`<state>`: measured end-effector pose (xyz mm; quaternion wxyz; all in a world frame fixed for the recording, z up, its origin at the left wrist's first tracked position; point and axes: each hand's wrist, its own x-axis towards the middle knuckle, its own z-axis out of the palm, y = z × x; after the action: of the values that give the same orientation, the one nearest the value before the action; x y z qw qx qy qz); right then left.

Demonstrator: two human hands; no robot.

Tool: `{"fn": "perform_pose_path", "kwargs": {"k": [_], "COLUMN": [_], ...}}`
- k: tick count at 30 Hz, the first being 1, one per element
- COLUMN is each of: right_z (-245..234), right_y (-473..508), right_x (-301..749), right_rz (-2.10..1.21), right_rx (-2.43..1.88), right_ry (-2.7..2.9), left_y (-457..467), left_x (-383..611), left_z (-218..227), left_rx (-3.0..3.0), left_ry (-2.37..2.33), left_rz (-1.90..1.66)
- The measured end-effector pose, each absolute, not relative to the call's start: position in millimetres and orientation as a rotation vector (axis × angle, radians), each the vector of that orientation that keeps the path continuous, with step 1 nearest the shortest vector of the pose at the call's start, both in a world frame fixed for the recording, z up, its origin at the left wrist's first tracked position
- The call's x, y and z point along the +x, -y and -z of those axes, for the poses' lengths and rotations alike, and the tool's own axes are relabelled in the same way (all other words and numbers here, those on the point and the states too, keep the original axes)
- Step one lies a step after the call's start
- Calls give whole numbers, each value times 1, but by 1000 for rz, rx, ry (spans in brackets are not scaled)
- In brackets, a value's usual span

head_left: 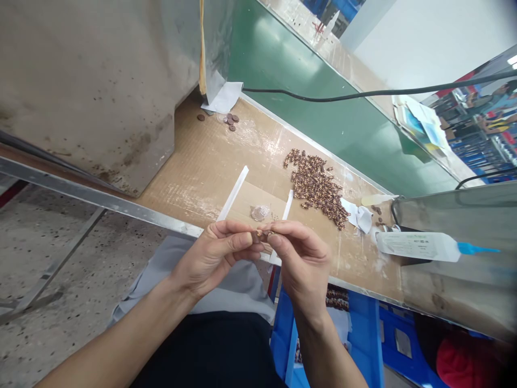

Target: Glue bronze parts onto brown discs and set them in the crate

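My left hand point(216, 253) and my right hand point(301, 258) meet fingertip to fingertip above the near edge of the cardboard-covered bench point(202, 167). Both pinch a tiny brown part point(262, 234) between thumb and fingers; its exact shape is too small to make out. Just beyond the fingers a small clear round piece point(260, 212) lies on the cardboard between two white strips point(233, 193). A pile of several small brown parts point(317, 186) lies further back to the right.
A white tube with a blue tip point(420, 246) lies at the right. A few brown discs point(230, 120) sit near a grey metal housing point(100, 81). A green conveyor belt point(323, 102) runs behind, crossed by a black cable point(363, 94). Blue crates point(363, 334) stand under the bench.
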<state>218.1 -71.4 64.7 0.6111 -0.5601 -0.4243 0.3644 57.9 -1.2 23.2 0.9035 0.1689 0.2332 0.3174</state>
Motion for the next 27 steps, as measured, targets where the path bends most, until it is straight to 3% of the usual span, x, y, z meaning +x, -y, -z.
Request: {"fn": "perform_pose_path", "kwargs": {"k": [27], "right_z": [-74], "right_y": [76], "right_x": [232], "right_rz": [-477], "right_rx": [-1319], "right_ry": [1367], "left_y": [1], "left_x": [56], "left_z": [-50], "left_rx": [449], "left_ry": [-645], "left_rz": [-625]}}
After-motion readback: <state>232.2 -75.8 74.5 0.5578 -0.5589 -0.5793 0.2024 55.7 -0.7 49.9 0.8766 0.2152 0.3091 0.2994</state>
